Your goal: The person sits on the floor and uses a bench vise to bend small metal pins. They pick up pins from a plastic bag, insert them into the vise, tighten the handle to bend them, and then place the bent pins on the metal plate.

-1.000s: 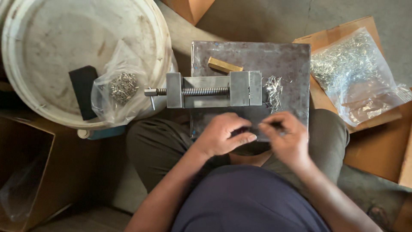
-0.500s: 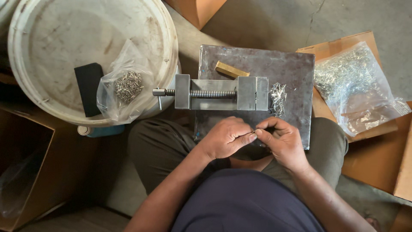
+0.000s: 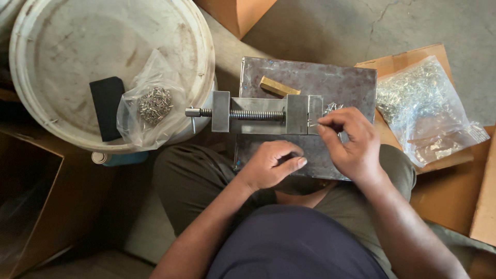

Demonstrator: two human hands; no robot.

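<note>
A small steel vise (image 3: 258,113) with a threaded screw lies on a dark metal plate (image 3: 336,80) that rests on my lap. My right hand (image 3: 351,142) pinches a small bent wire piece (image 3: 313,124) at the vise's right jaw. My left hand (image 3: 274,165) hovers over the plate just below the vise, fingers loosely curled, holding nothing that I can see. A brass block (image 3: 279,87) sits on the plate behind the vise. A small heap of wire pieces (image 3: 331,108) lies beside the right jaw, partly behind my right hand.
A white bucket lid (image 3: 62,62) at left carries a black block (image 3: 106,106) and a clear bag of metal pieces (image 3: 152,106). At right, a clear bag of shiny wire pieces (image 3: 421,103) lies on cardboard (image 3: 454,206). A brown box (image 3: 237,13) stands behind.
My hands have parted. The right hand has moved up to the vise's right jaw with the wire piece. The left hand has dropped back slightly.
</note>
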